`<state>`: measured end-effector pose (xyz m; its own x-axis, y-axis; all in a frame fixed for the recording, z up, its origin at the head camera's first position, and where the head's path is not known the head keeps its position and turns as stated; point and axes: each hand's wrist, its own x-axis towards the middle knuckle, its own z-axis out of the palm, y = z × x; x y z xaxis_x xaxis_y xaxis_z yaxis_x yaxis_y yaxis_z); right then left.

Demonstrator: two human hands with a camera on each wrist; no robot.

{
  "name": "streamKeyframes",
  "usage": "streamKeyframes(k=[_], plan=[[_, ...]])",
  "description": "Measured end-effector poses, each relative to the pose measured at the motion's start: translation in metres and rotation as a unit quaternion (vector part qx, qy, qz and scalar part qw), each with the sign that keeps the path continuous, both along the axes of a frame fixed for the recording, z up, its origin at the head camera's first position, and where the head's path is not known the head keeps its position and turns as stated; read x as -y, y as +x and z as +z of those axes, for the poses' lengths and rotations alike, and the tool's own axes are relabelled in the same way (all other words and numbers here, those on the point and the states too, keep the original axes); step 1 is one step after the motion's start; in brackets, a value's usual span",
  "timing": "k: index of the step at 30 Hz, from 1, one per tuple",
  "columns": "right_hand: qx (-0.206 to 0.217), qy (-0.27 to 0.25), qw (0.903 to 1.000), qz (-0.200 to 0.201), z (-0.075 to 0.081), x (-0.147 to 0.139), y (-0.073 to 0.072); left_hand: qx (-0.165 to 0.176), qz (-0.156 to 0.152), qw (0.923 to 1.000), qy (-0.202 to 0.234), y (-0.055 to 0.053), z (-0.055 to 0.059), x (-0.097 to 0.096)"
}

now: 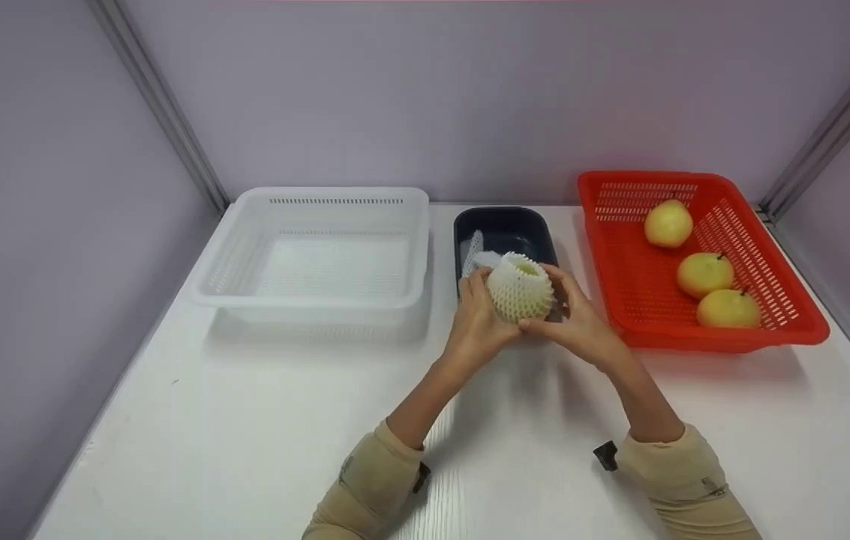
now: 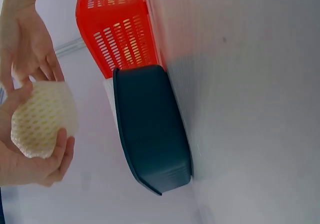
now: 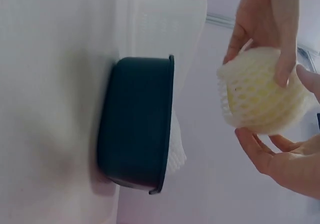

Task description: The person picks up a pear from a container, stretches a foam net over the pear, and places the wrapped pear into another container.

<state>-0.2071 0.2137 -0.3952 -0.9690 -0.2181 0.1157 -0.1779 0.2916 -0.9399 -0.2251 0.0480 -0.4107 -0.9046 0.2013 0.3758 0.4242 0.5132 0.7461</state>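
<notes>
Sleeves, tan and bunched, come first at the bottom of the head view, and beyond them it's two on one: left grip and right grip both curl round a netted pear, held above the near end of the dark tray. White foam mesh hugs its sides, with yellow peeking from the gaping top! Loose netting lies at the tray's left side. Quick count: one pear in mesh, three bare pears over in the red basket. Out left on the surface stands the white basket.

Across to the left wrist view: the fruit is well clear of the tray, the left grip's thumb and fingers on opposite sides, the right grip reaching in behind.

Right wrist view, and what an angle! Mesh covers most of the fruit, so this one looks nearly dressed or barely undressed; going on or coming off, I can't tell. If on, three bare ones would be left; if off, those three look done and this one remains. Both grips have fingertips against the mesh, and netting shows past the tray's rim.
</notes>
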Motion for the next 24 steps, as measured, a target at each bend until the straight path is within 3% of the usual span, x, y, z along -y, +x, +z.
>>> streamKeyframes(k=[6,10,13,16,20,22,24], plan=[[0.019,0.002,0.9992,-0.036,-0.007,0.014,-0.004,-0.071,0.049,0.9941,-0.066,0.004,-0.004,-0.007],[0.032,0.004,0.9976,-0.061,-0.007,0.017,-0.005,-0.075,0.063,0.9923,-0.076,0.005,-0.005,-0.01],[0.035,-0.001,0.9963,-0.079,-0.006,0.018,-0.005,-0.063,0.055,0.9939,-0.073,0.005,-0.005,-0.011],[0.034,-0.002,0.9953,-0.091,-0.005,0.016,-0.005,-0.026,0.024,0.9976,-0.06,0.003,-0.003,-0.007],[0.042,-0.006,0.9948,-0.093,-0.003,0.011,-0.005,0.046,-0.056,0.9974,-0.006,-0.005,0.001,0.005],[0.05,-0.018,0.9949,-0.086,-0.003,0.009,-0.005,0.087,-0.107,0.9897,0.038,-0.01,0.003,0.012],[0.059,-0.029,0.9951,-0.074,-0.002,0.006,-0.005,0.13,-0.156,0.9756,0.083,-0.015,0.004,0.018]])
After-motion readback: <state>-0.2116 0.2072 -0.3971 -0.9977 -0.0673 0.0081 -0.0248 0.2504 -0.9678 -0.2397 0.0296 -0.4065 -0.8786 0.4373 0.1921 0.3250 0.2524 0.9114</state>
